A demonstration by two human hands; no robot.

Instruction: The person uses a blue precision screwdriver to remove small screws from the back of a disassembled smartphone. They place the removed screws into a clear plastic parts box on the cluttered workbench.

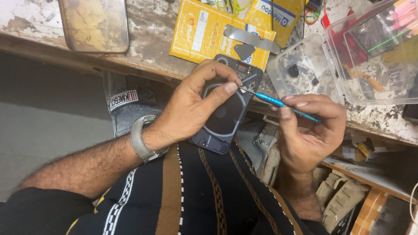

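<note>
**Screwdriver tip meets opened phone**

The left hand [191, 109] grips an opened dark phone [226, 109], palm wrapped over its left side, thumb lying across the back and forefinger curled over the top edge. The phone sits tilted at the edge of the worn table [148, 39], partly over the lap. The right hand [307, 130], just to the right, pinches a blue screwdriver [285, 105] between thumb and fingers; its thin tip touches the phone's upper part beside the left thumb. A clear plastic box [305, 69] stands behind.
</note>
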